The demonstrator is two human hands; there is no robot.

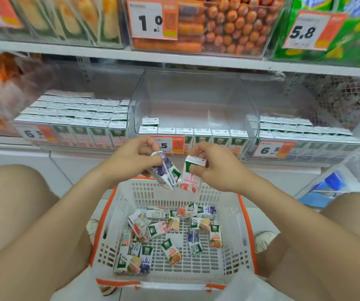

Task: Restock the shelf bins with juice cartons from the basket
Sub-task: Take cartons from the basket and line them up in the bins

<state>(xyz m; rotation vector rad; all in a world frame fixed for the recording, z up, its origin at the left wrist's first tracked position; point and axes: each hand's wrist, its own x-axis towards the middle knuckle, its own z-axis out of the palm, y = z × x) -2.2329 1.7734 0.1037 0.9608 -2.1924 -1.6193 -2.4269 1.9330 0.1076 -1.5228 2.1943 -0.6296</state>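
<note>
My left hand [133, 157] grips a purple grape juice carton [166, 170], tilted, above the far rim of the basket. My right hand [216, 168] pinches a pink peach juice carton [191, 177] by its top, close beside the purple one. Below them the white basket with orange trim [231, 213] holds several loose juice cartons [170, 235]. Straight ahead, the clear middle shelf bin [196, 92] holds one front row of cartons and little else. The left bin [77, 118] is packed full, and the right bin [300, 131] is largely filled.
My bare knees flank the basket left and right. Price tags hang on the bin fronts. The upper shelf [174, 57] carries bins of orange snacks and green packs. A blue item [331, 183] lies on the floor at right.
</note>
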